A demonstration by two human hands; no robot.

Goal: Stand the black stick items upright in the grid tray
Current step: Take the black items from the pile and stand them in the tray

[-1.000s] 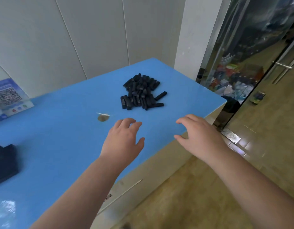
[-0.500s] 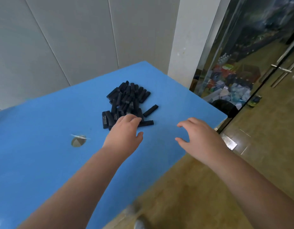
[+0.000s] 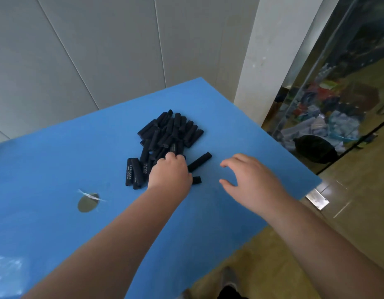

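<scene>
Black sticks (image 3: 168, 134) heaped flat at centre frame on the blue desk (image 3: 57, 165), none upright. Several at the lower left edge of the heap printed with white lettering (too small to read). One loose stick (image 3: 199, 161) lying apart at the lower right of the heap, angled up to the right. A second short piece (image 3: 196, 180) showing just below it, beside the left hand.

Left hand (image 3: 170, 174) at centre frame, knuckles up, laid on the near edge of the heap. Fingers curled down among the sticks; cannot tell whether the grip holds one, since the fingertips are hidden.

Right hand (image 3: 251, 180) right of centre, above the desk, well clear of the heap. Grip wide: fingers spread and lightly bent, thumb out, holding nothing.

Round hole (image 3: 88, 202) in the desk at lower left, with a strip of clear tape across it. Grey wall panels across the top. Glass door at the right.
</scene>
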